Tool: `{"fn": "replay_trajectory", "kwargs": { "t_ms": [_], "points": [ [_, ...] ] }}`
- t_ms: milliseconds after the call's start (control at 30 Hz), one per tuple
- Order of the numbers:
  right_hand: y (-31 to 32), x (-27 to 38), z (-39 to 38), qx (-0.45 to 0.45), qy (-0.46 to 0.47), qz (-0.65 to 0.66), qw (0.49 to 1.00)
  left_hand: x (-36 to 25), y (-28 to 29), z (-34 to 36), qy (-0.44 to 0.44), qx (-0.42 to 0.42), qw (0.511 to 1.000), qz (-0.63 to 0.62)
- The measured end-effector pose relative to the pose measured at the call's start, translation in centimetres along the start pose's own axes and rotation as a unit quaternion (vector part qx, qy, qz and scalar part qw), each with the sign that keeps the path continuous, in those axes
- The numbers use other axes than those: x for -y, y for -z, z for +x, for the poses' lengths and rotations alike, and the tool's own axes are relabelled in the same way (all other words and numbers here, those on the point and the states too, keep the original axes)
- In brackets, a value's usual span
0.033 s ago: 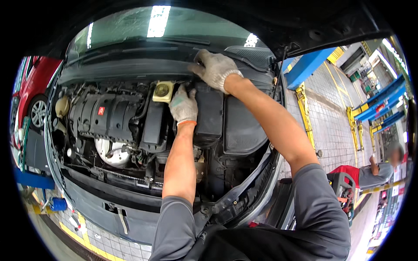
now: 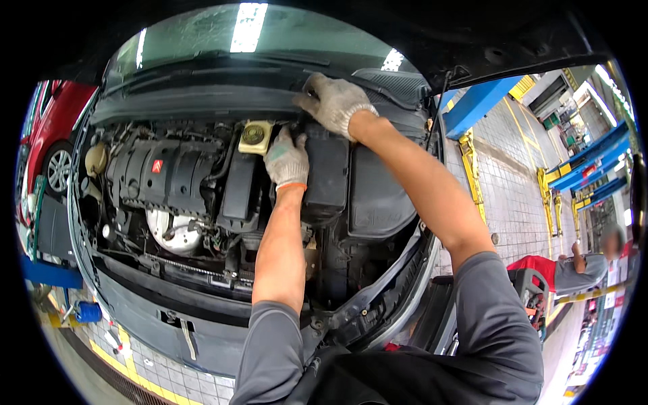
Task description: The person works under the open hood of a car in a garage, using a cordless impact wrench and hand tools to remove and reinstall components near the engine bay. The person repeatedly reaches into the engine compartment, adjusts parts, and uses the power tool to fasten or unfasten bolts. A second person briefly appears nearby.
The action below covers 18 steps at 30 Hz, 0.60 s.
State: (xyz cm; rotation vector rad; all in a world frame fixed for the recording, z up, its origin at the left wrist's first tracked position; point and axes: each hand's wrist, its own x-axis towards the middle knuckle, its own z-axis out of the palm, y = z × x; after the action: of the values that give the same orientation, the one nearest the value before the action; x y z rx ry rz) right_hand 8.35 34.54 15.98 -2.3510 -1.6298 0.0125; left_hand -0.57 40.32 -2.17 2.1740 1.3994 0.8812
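Observation:
A car's engine bay lies before me, with a black engine cover (image 2: pixel 172 175) at left. My left hand (image 2: pixel 287 158), in a pale knitted glove, curls its fingers at a dark part beside the yellowish-capped reservoir (image 2: pixel 255 135); what they grip is hidden. My right hand (image 2: pixel 331 104), gloved likewise, is higher and to the right, near the black cowl (image 2: pixel 202 101), with bent fingers apart and nothing visible in them. A black box (image 2: pixel 326 185) sits below it, beside a larger black cover (image 2: pixel 378 206).
The raised hood (image 2: pixel 499 30) hangs overhead. A red car (image 2: pixel 57 115) stands at left. At right are blue lift posts (image 2: pixel 472 108) with yellow arms (image 2: pixel 472 169), and a person (image 2: pixel 577 270) in grey and red beside dark equipment (image 2: pixel 523 297). The windscreen (image 2: pixel 182 40) is beyond the cowl.
The whole view has shifted very slightly, with the engine bay a little higher in the picture. Both hands stay at almost the same places on the car.

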Motion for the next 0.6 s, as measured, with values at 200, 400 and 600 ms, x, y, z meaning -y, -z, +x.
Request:
{"fn": "replay_trajectory", "kwargs": {
  "t_ms": [200,400,600],
  "points": [
    [-2.0,0.7,1.5,0.013,0.03,-0.036,0.999,-0.1,0.4,-0.1,0.014,-0.009,0.999,-0.033],
    [-1.8,1.8,2.4,0.021,0.057,-0.097,0.993,0.2,0.3,-0.1,-0.012,-0.031,0.999,-0.028],
    [-1.5,2.5,2.2,0.047,0.027,-0.09,0.994,0.3,0.2,0.1,-0.001,-0.02,1.0,-0.016]
  ]
}}
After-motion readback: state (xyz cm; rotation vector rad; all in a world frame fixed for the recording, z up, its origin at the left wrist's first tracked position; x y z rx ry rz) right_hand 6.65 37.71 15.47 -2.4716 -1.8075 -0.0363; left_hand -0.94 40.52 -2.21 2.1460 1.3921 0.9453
